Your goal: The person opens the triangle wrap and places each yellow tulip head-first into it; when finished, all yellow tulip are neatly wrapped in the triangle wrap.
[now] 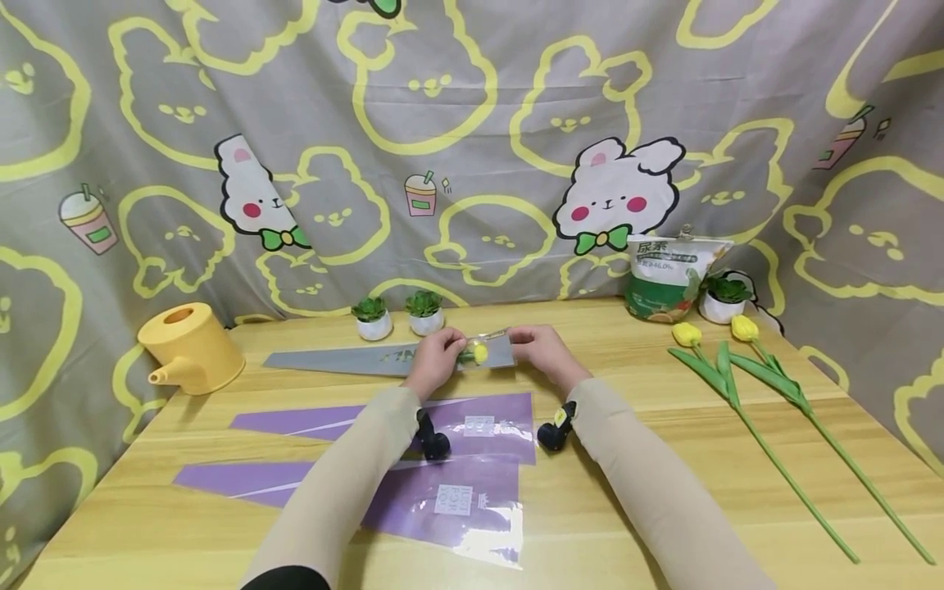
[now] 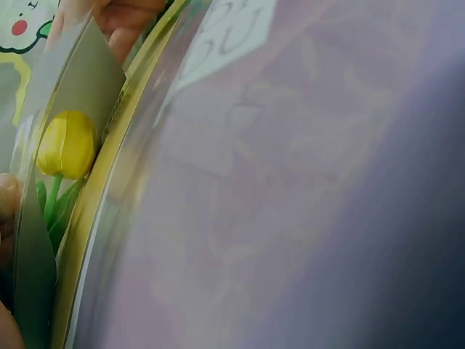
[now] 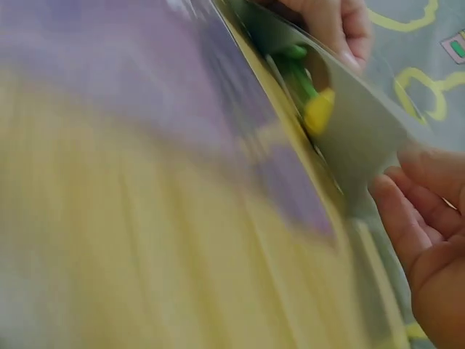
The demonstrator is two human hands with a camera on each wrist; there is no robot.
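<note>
A grey flower sleeve [image 1: 347, 359] lies across the far half of the wooden table [image 1: 605, 492]. A yellow tulip [image 1: 480, 353] sits inside its wide end, the bloom showing through the clear front. My left hand [image 1: 447, 352] grips the sleeve over the green stem [image 3: 294, 62]. My right hand [image 1: 524, 344] pinches the sleeve's open edge just right of the bloom. In the left wrist view the tulip [image 2: 67, 144] lies between grey film layers. In the right wrist view the right hand's fingers [image 3: 414, 203] touch the grey sleeve [image 3: 363, 138].
Two purple sleeves [image 1: 479, 422] [image 1: 442, 500] lie flat under my forearms. Two more yellow tulips [image 1: 730, 385] [image 1: 782, 385] lie at the right. A yellow watering can [image 1: 190, 346] stands at the left. Small potted plants [image 1: 372, 318] [image 1: 425, 313] [image 1: 724, 298] and a white bag [image 1: 664, 279] line the back edge.
</note>
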